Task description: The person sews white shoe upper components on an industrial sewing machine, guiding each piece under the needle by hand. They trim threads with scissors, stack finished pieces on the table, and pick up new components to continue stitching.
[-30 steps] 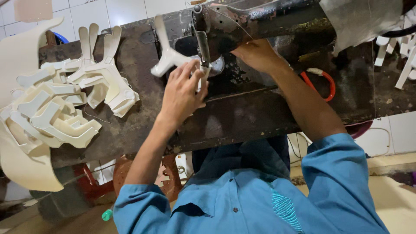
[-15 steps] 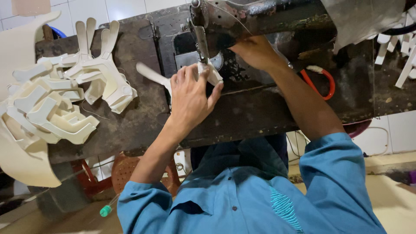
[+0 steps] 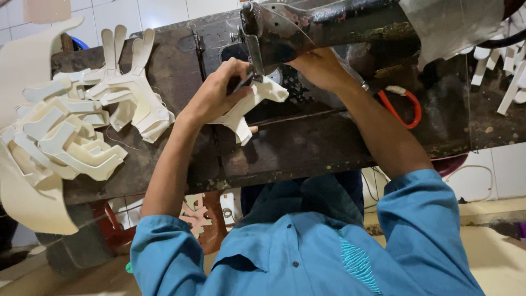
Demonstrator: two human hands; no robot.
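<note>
- Cream, stiff-looking sheet material makes up the piece [image 3: 257, 98]. It is a flat cut shape with several prongs, one pointing away from the left hand [image 3: 216, 96] and another hanging below it toward the worktop [image 3: 329, 145] edge.
- The left grip is closed on the piece, with the fingers curled over its near end and the thumb underneath. The far end of the piece sits right at the needle of the sewing machine [image 3: 329, 24], just beyond the fingertips.
- The right hand [image 3: 320, 68] lies on the other side of the needle from the left grip, tucked under the machine arm. Its fingers are hidden, so it cannot be told whether it pinches the piece or only rests beside it.
- To do this step well, the piece probably needs to lie flat on the machine bed, fed evenly with both hands steering from either side of the needle.
- Fingertips look close to the needle. Keeping them to the sides of its line, not ahead of it, would be safer.
- The hanging prong could catch on the worktop edge and is best lifted clear while turning.
- The piece looks unmarked. No stitching can be made out at this size.
- A pile [image 3: 66, 137] of similar cream pieces lies well off to the outer side of the left grip. A red loop [image 3: 408, 107] lies beyond the right forearm.
</note>
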